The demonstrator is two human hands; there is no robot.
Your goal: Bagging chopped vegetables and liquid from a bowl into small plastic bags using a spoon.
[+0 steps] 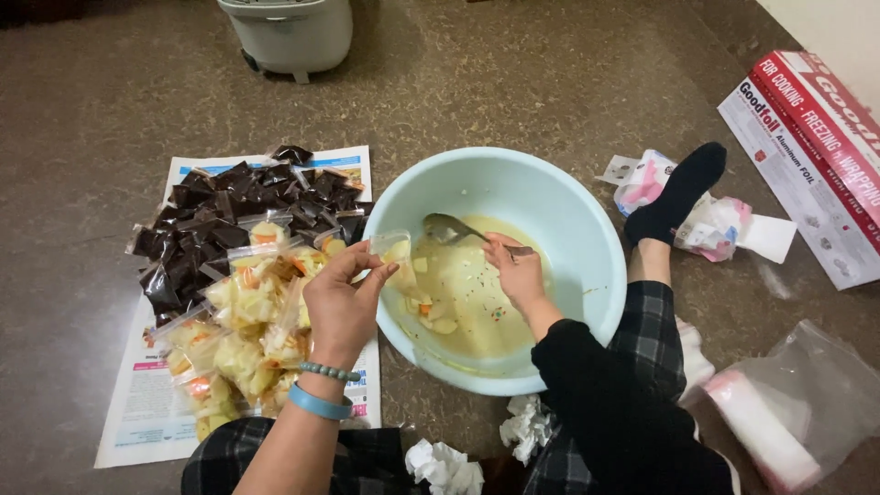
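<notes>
the left hand (341,302) pinches a small clear bag (396,261) open over the left rim of the pale blue bowl (559,215), fingers closed on its edge. the right hand (516,270) grips a metal spoon (449,229) inside the bowl, above yellowish pieces in liquid. the bowl sits on the floor (110,119), just right of filled bags (243,302) heaped on newspaper (147,412).

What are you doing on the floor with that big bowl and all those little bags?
A person sits on the floor. The left hand holds a small clear plastic bag open over the round pale blue plastic bowl. The right hand holds a metal spoon in the bowl's yellowish liquid with fruit pieces. Filled bags of fruit and dark sauce packets lie on newspaper.
</notes>
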